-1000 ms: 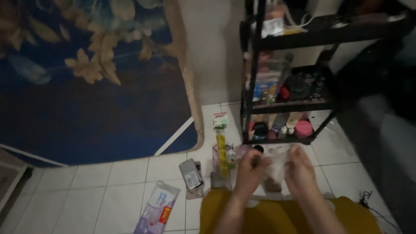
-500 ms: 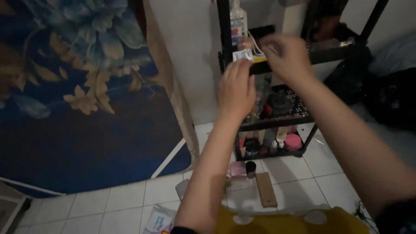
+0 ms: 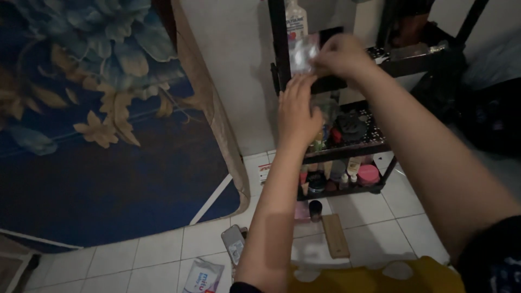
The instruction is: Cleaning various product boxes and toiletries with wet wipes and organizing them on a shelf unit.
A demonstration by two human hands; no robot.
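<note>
Both hands are raised to the top tier of the black metal shelf rack (image 3: pixel 325 152). The right hand (image 3: pixel 343 54) pinches a small clear plastic packet (image 3: pixel 304 52) in its grip. The left hand (image 3: pixel 298 108) sits just below the packet, fingers curled. The left grip's state cannot be determined, as dim light and blur obscure it; the packet's contents are likewise unreadable.

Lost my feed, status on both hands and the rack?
Right hand pinching a small clear packet at the black rack's top shelf. Left hand just below, touching it. White bottle stands close behind.
</note>
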